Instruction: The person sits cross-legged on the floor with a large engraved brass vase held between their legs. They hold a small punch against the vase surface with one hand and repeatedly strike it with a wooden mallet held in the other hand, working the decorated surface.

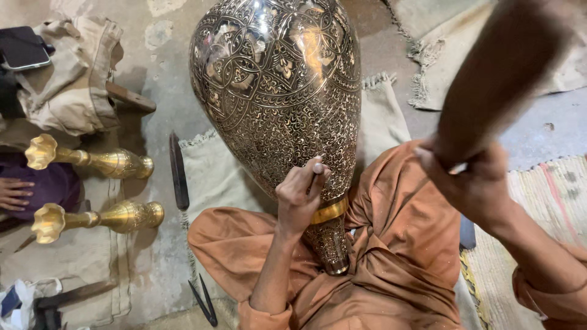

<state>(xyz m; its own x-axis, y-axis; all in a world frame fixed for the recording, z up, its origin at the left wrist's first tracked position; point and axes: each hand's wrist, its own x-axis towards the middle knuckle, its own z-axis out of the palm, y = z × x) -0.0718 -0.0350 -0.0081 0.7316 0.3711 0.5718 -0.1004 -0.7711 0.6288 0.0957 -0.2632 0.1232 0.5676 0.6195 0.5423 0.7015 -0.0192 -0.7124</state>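
A large engraved brass vase (275, 79) lies across my lap, neck toward me, with a plain gold band (330, 211) near the neck. My left hand (298, 198) grips a small chisel (317, 168) whose tip rests on the vase's lower body, just above the band. My right hand (474, 186) is raised at the right and holds a thick wooden mallet (501, 67), blurred and tilted up toward the top right. The mallet is well apart from the chisel.
Two small brass vases (92, 160) (98, 217) lie on cloth at the left, next to another person's hand (13, 192). A phone (23, 47) sits top left. A dark file (178, 174), scissors (205, 302) and a hammer (61, 299) lie on the floor. A woven mat (550, 195) is at the right.
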